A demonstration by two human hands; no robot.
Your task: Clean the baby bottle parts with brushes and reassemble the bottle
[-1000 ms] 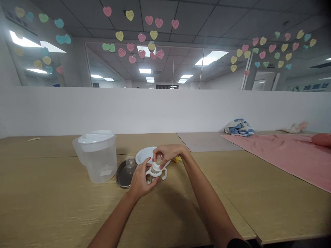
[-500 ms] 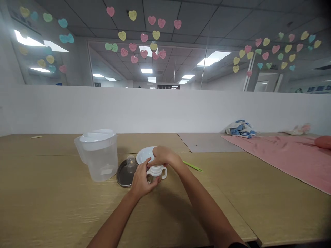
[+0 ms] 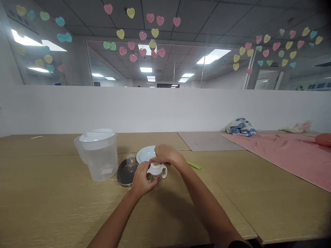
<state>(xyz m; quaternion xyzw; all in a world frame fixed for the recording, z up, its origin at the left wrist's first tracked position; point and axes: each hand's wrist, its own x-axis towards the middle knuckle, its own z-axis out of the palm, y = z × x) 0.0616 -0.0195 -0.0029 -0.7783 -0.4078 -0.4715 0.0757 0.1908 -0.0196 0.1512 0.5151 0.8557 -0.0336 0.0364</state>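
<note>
A small baby bottle (image 3: pixel 156 171) with a white collar and white side handles stands at the middle of the table. My left hand (image 3: pixel 142 179) is wrapped round its left side, thumb across the front. Over the back of the collar curls my right hand (image 3: pixel 167 155), its fingers closed at the top and partly hidden. A clear dome cap (image 3: pixel 131 161) sits in a round dark metal tray (image 3: pixel 125 177) just left of my left hand. Behind the bottle lies a white plate (image 3: pixel 145 153), partly covered by my right hand.
A clear pitcher (image 3: pixel 102 158) with a white lid stands at the left. A green handle (image 3: pixel 195 166) shows beyond my right forearm. Farther right are a pink cloth (image 3: pixel 279 151) and a crumpled blue-and-white cloth (image 3: pixel 240 128). A low white wall (image 3: pixel 155 110) runs along the back.
My right hand has shifted slightly to the right and down at the collar, and more of the bottle's white top shows. My left hand keeps its hold.
</note>
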